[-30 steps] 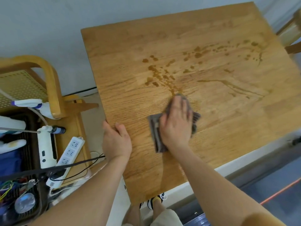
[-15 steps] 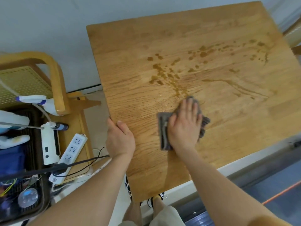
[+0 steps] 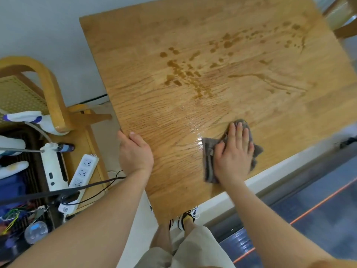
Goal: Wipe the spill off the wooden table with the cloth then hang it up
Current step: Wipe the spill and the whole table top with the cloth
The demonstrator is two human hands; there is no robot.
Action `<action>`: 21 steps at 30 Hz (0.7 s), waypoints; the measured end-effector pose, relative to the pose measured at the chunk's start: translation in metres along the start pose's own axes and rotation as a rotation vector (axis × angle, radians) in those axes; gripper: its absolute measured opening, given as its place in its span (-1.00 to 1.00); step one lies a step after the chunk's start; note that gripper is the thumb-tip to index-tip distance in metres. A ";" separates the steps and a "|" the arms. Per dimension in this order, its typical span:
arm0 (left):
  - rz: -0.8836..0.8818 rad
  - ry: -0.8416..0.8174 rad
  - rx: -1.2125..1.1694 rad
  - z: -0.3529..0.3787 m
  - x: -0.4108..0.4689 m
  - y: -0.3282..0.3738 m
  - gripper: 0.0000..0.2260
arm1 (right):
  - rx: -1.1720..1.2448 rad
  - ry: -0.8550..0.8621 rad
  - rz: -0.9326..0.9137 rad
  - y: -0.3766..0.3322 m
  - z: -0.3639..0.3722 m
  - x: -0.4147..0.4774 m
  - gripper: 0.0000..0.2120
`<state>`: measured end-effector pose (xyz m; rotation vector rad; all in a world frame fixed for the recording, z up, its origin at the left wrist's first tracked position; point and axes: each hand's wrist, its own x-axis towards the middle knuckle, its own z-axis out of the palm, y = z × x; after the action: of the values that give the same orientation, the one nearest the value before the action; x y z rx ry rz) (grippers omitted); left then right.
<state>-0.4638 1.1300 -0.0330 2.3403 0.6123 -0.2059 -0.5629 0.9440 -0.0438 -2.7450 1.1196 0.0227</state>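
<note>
A square wooden table (image 3: 280, 117) fills the upper right of the head view. Brown liquid spill (image 3: 185, 74) lies in drops and streaks across its middle and far right. A wet sheen marks the wood just left of the grey cloth (image 3: 208, 161). My right hand (image 3: 234, 153) presses flat on the cloth near the table's front edge, fingers straight. My left hand (image 3: 134, 151) holds the table's left edge, thumb on top and fingers curled under the side.
A wooden chair (image 3: 48, 89) stands left of the table. Beside it lie a white power strip (image 3: 81, 176), a spray bottle (image 3: 29, 118), cables and a cluttered bin. Another chair (image 3: 345, 20) shows at the top right. My legs and shoes (image 3: 185, 217) stand below the table corner.
My right hand has slid the cloth toward the table's front edge and to the right, away from the spill, leaving a wet trail. My left hand stays on the table edge.
</note>
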 end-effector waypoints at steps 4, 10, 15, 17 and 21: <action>0.007 -0.011 -0.010 0.002 0.000 -0.002 -0.68 | -0.015 -0.098 -0.329 -0.077 0.019 -0.076 -0.38; 0.014 0.002 -0.029 0.003 -0.001 -0.004 -0.69 | 0.007 -0.152 -0.737 -0.023 0.011 -0.053 -0.47; -0.001 0.017 -0.027 0.002 -0.003 0.000 -0.70 | -0.035 -0.046 -0.303 0.080 -0.013 0.034 -0.43; -0.009 0.021 -0.001 0.003 -0.003 0.001 -0.69 | -0.013 -0.029 -0.106 0.086 -0.019 0.050 -0.40; -0.024 0.037 0.039 0.005 -0.005 -0.001 -0.64 | 0.052 0.001 0.005 0.018 -0.005 0.012 -0.39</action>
<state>-0.4690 1.1254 -0.0358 2.3802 0.6595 -0.1876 -0.5668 0.9222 -0.0430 -2.6967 1.1114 -0.0075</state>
